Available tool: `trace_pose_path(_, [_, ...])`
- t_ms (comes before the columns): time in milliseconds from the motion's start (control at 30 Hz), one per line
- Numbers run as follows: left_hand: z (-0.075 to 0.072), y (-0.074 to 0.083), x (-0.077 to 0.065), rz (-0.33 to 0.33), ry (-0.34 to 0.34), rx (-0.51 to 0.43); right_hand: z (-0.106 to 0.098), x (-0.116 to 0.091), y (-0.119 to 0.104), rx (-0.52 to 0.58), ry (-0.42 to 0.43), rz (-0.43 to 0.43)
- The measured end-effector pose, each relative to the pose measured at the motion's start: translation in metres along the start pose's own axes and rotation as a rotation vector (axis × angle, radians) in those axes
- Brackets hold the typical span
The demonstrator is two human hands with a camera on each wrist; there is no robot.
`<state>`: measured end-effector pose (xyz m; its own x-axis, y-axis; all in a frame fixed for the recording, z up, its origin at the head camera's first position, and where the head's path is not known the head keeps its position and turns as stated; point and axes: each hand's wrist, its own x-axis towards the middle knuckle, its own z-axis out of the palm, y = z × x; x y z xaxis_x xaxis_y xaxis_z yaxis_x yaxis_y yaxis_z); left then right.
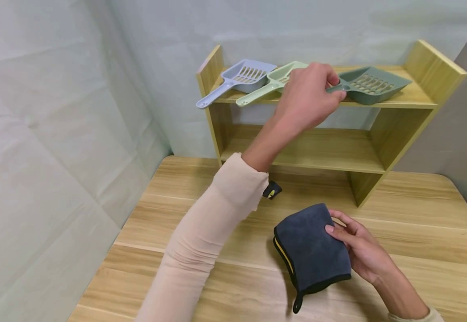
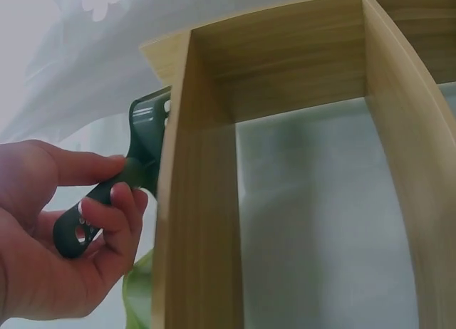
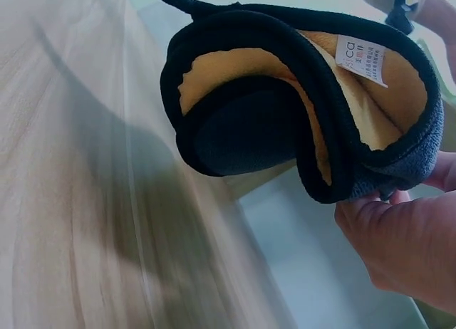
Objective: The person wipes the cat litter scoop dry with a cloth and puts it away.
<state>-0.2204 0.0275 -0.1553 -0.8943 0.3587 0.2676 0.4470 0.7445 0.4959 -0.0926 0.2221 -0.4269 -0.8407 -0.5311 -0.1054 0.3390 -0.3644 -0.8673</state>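
On the shelf's top board lies a dark green litter scoop [image 1: 372, 85], its slotted pan toward the right. My left hand [image 1: 307, 96] pinches that scoop's handle [image 2: 89, 211] between thumb and fingers. Low over the table, my right hand [image 1: 363, 250] grips a folded dark grey cloth [image 1: 313, 246] by its right edge. Black binding, a hanging loop and a yellow inner side show on the cloth. In the right wrist view the folded layers [image 3: 242, 129] and a white label [image 3: 360, 60] are visible.
A lavender scoop [image 1: 245, 74] and a pale green scoop [image 1: 283, 76], partly behind my left hand, lie on the top board. Their handles overhang its front. The wooden shelf [image 1: 370, 167] stands on the table [image 1: 145, 223]. A small black item [image 1: 272, 190] lies beyond my left sleeve.
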Motion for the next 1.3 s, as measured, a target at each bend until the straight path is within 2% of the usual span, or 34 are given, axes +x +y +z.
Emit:
trace_pose_path(233, [0.010,-0.001,0.006,-0.023,0.050,0.034,0.002,0.001,0.002,-0.005,0.003,0.007])
trace_pose_path(433, [0.008,-0.005,0.000,-0.050,0.065,0.068,0.002,0.002,0.003,-0.014,0.009,0.006])
trace_pose_path(633, [0.003,-0.010,-0.017,-0.078,0.106,0.136,0.000,0.001,0.003,-0.008,0.029,0.018])
trace_pose_path(867, [-0.001,-0.016,-0.032,-0.067,0.152,0.174,-0.002,0.000,0.006,0.042,0.039,0.023])
trace_pose_path(1100, [-0.004,-0.025,-0.052,-0.071,0.185,0.166,-0.004,-0.001,0.012,0.074,0.033,0.026])
trace_pose_path(1300, [-0.009,-0.045,-0.081,-0.014,0.308,0.090,-0.010,-0.004,0.016,0.075,0.055,0.039])
